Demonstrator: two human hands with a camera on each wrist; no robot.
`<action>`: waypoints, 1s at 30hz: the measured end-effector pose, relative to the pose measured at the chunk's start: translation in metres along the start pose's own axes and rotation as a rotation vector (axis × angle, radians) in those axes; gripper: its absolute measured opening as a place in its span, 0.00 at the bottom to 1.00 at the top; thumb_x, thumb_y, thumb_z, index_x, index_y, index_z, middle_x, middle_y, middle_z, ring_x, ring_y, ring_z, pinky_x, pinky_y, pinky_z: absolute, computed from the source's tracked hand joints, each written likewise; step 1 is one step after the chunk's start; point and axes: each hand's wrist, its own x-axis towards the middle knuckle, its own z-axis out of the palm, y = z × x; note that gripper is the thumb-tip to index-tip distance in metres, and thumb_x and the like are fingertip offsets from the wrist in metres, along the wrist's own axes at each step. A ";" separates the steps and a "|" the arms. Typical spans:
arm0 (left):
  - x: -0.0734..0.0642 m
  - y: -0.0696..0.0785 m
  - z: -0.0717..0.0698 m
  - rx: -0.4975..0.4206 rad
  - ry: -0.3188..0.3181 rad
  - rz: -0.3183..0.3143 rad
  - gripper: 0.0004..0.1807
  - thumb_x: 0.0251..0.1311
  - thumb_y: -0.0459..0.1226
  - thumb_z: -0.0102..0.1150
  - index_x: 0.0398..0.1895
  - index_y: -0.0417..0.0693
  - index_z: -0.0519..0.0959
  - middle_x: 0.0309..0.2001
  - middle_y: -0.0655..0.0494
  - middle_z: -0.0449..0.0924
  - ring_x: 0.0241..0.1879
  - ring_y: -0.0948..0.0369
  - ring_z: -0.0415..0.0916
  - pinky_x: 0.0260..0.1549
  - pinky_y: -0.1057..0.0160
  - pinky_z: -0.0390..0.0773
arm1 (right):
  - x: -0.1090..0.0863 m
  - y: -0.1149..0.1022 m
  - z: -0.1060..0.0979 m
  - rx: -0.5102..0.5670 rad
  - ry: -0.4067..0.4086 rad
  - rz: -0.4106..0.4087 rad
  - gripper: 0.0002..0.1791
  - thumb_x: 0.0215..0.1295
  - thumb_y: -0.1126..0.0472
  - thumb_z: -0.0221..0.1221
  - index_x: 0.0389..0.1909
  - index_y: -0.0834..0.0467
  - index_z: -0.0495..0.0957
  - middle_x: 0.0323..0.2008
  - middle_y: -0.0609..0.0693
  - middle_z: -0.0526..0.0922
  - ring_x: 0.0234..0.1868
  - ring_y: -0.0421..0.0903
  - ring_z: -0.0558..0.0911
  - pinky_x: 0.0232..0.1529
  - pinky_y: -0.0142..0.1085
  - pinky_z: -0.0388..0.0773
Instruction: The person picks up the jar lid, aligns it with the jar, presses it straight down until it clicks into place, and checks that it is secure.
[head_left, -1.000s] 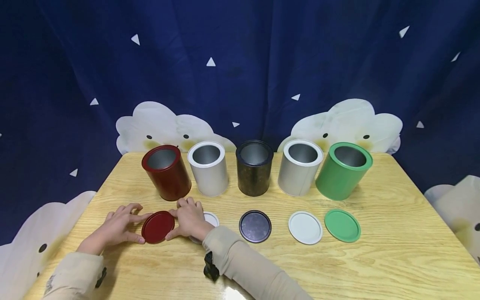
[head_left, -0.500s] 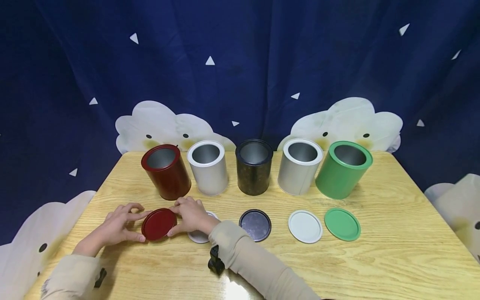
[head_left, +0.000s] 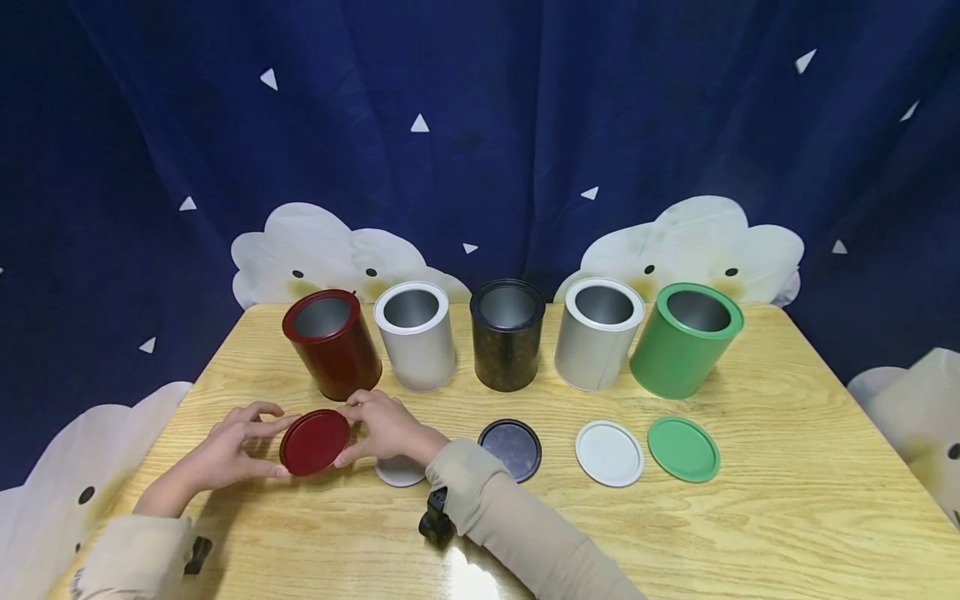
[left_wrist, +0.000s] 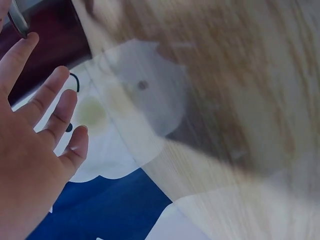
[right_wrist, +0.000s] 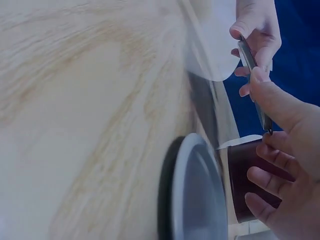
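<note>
A round dark red lid (head_left: 315,443) is raised a little off the wooden table, held between both hands. My left hand (head_left: 238,443) grips its left edge with thumb and index finger, the other fingers spread, as the left wrist view shows. Thumb and fingers of my right hand (head_left: 384,427) pinch the opposite edge. Seen edge-on in the right wrist view, the lid (right_wrist: 246,53) spans the two hands. Just behind it stands the dark red can (head_left: 345,358), its top uncovered. A white lid (head_left: 397,473) lies partly hidden beneath my right hand and wrist.
Along the back of the table (head_left: 787,467) stand a white can (head_left: 423,358), a black can (head_left: 507,358), another white can (head_left: 592,354) and a green can (head_left: 678,358), all uncovered. In front lie a black lid (head_left: 517,450), a white lid (head_left: 610,453) and a green lid (head_left: 683,449).
Both hands have lifted the red lid from the table, and it has shifted slightly toward the red can. The other cans and lids stay in place.
</note>
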 end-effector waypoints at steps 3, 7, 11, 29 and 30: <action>0.000 0.002 -0.001 -0.059 -0.019 -0.013 0.35 0.31 0.45 0.75 0.49 0.41 0.78 0.44 0.48 0.71 0.44 0.50 0.63 0.35 0.52 0.64 | -0.001 0.001 -0.002 0.019 0.001 -0.019 0.41 0.44 0.41 0.67 0.60 0.54 0.70 0.49 0.45 0.72 0.50 0.40 0.69 0.45 0.26 0.64; 0.000 0.003 -0.002 -0.155 -0.052 -0.056 0.35 0.33 0.42 0.75 0.51 0.39 0.77 0.46 0.48 0.70 0.47 0.52 0.61 0.36 0.47 0.68 | -0.002 0.002 -0.006 0.052 0.011 -0.057 0.40 0.44 0.43 0.68 0.59 0.56 0.70 0.48 0.47 0.72 0.48 0.39 0.70 0.46 0.23 0.64; 0.002 0.006 -0.003 -0.214 -0.056 -0.057 0.35 0.36 0.39 0.74 0.52 0.37 0.75 0.48 0.46 0.70 0.49 0.61 0.60 0.31 0.48 0.70 | -0.003 0.003 -0.010 0.071 0.022 -0.066 0.40 0.44 0.45 0.69 0.59 0.56 0.70 0.48 0.47 0.72 0.48 0.39 0.70 0.47 0.21 0.62; 0.011 0.024 -0.007 -0.285 0.020 0.027 0.33 0.39 0.31 0.71 0.54 0.33 0.72 0.52 0.47 0.69 0.53 0.75 0.58 0.47 0.76 0.59 | -0.005 0.011 -0.030 0.174 0.055 -0.103 0.40 0.44 0.47 0.70 0.59 0.60 0.70 0.49 0.48 0.72 0.51 0.40 0.70 0.50 0.23 0.63; 0.011 0.025 -0.008 -0.282 0.025 0.028 0.33 0.39 0.31 0.71 0.54 0.33 0.72 0.52 0.47 0.69 0.53 0.76 0.58 0.47 0.76 0.59 | -0.005 0.012 -0.031 0.185 0.062 -0.108 0.40 0.44 0.48 0.70 0.59 0.60 0.70 0.49 0.48 0.72 0.51 0.40 0.70 0.50 0.23 0.63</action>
